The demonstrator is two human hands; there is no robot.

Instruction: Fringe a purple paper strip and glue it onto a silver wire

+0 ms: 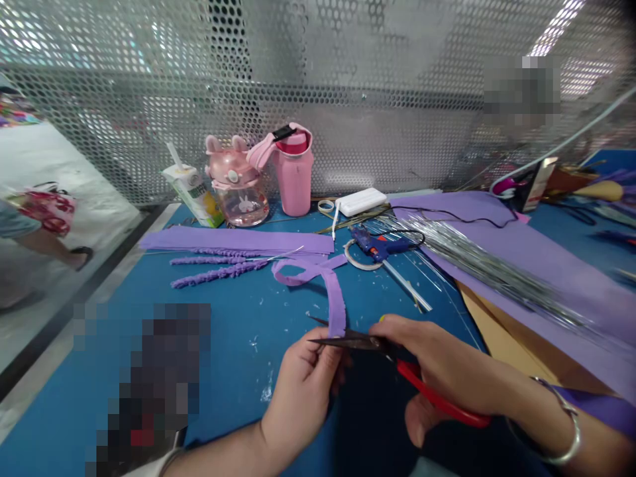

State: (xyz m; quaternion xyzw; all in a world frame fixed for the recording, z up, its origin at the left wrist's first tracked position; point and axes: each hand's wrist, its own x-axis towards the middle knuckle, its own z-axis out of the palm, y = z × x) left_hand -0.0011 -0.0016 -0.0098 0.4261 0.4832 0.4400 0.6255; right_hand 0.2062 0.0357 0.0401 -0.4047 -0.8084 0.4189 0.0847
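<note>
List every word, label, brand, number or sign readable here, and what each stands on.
No text can be read in this view.
Drink carton with straw: lettering on the front, too small and blurred to read.
Pink bottle with carry strap: a tiny mark on the body, too small to tell whether it is lettering.

Glue gun [376, 246] behind the scissors [365, 341]

The curled purple paper-like strip [336, 301] looks matt; smooth red plastic scissor handles [442, 401] gleam; the grey perforated metal panel [397, 136] shines!
</note>
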